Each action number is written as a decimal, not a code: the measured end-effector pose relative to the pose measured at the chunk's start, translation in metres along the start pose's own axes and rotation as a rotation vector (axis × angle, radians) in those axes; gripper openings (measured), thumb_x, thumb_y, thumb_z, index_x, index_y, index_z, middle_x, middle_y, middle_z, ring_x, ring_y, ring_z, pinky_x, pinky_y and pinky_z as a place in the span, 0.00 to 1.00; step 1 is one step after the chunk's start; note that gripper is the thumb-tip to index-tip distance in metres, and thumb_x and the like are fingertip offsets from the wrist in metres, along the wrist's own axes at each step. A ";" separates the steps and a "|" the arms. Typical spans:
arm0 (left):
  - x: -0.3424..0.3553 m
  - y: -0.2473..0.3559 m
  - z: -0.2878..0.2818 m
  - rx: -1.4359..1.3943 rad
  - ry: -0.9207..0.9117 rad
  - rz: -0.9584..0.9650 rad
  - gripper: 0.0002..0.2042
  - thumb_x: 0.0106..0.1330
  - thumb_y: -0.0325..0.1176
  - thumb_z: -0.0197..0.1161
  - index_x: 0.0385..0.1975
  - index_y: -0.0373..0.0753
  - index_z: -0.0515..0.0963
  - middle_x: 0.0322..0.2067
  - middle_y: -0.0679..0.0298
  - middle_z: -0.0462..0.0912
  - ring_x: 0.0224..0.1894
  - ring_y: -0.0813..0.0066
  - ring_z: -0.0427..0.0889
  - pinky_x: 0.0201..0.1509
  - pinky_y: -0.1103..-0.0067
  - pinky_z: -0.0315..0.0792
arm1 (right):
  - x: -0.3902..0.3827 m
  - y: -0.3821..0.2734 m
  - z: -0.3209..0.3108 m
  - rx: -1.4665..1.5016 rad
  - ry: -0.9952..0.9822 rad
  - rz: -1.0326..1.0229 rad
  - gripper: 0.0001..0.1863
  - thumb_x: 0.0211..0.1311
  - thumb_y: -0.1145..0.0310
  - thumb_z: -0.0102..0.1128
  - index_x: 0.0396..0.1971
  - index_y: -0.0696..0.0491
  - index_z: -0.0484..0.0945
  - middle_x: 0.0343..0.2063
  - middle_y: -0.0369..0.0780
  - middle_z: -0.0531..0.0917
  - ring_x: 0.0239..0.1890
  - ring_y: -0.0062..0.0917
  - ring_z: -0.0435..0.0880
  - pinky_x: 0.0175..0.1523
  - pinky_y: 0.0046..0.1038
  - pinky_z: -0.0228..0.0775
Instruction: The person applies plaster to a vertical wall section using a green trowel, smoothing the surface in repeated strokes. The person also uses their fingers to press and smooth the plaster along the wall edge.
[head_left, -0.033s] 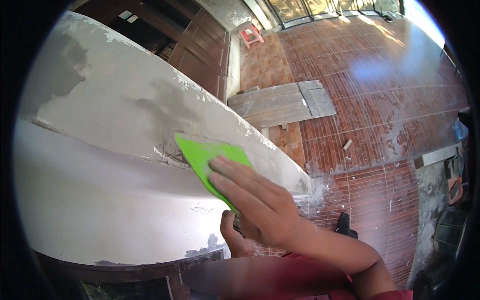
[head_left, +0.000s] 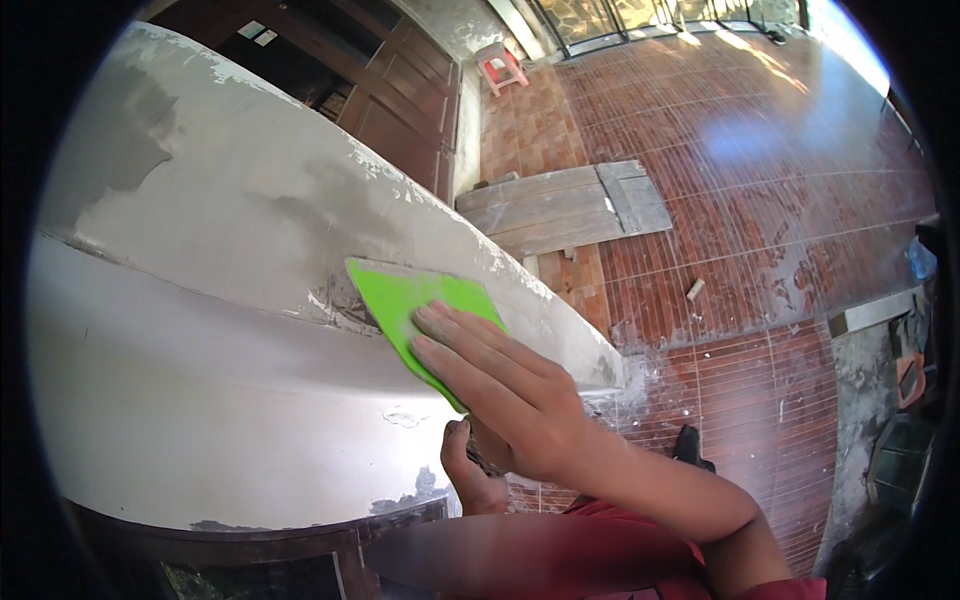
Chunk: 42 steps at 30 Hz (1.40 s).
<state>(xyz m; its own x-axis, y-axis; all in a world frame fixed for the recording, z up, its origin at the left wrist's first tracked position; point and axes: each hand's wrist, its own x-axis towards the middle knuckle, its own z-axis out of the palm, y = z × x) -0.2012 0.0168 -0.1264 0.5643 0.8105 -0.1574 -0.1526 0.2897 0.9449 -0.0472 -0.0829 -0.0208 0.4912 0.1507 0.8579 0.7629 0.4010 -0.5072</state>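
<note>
A thin bright green plastic putty spreader is gripped by my right hand, its fingers stretched flat over the sheet. The spreader's far edge meets the grey wall surface, beside a rough dark patch. Below the right wrist, my left hand shows in part, thumb up and curled around something dark and greyish that is mostly hidden. Chipped white paint runs along the wall's upper edge, and damp-looking grey patches mark its face.
A wooden plank bench stands beyond the wall on red tiled floor. A pink stool is near a brown wooden door. A small block lies on the tiles; a black shoe shows below my right forearm.
My right hand and the green spreader have shifted slightly up and to the left along the wall. My left hand has barely moved.
</note>
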 end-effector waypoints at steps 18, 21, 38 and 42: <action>-0.008 0.013 0.010 -0.051 0.081 -0.049 0.08 0.70 0.35 0.51 0.29 0.42 0.65 0.28 0.63 0.72 0.19 0.71 0.74 0.16 0.75 0.68 | 0.006 0.035 -0.005 0.008 -0.081 -0.118 0.23 0.57 0.76 0.59 0.55 0.54 0.77 0.57 0.45 0.79 0.61 0.38 0.78 0.67 0.43 0.67; -0.013 0.015 0.009 -0.047 0.087 -0.046 0.07 0.70 0.35 0.51 0.30 0.41 0.66 0.29 0.63 0.72 0.20 0.71 0.75 0.17 0.75 0.70 | 0.001 0.048 0.010 0.096 -0.196 -0.160 0.28 0.56 0.72 0.59 0.60 0.49 0.74 0.63 0.42 0.74 0.65 0.36 0.73 0.70 0.44 0.62; -0.006 -0.021 0.001 0.312 0.232 0.283 0.12 0.76 0.43 0.48 0.38 0.41 0.71 0.29 0.64 0.76 0.29 0.70 0.79 0.31 0.70 0.77 | -0.002 0.005 0.027 0.066 -0.077 0.065 0.26 0.61 0.70 0.56 0.61 0.59 0.71 0.58 0.53 0.75 0.63 0.46 0.74 0.65 0.48 0.67; -0.015 -0.015 0.009 0.012 0.155 0.006 0.12 0.75 0.43 0.48 0.37 0.41 0.71 0.29 0.63 0.76 0.28 0.70 0.79 0.30 0.70 0.76 | -0.011 -0.017 0.036 0.012 -0.100 -0.003 0.27 0.62 0.70 0.54 0.62 0.61 0.69 0.59 0.57 0.72 0.64 0.50 0.71 0.65 0.48 0.66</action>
<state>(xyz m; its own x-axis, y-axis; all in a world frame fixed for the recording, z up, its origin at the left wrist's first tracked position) -0.2005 -0.0045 -0.1355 0.4314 0.8812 -0.1933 -0.1453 0.2793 0.9492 -0.0809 -0.0590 -0.0191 0.4440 0.2382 0.8638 0.7591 0.4121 -0.5039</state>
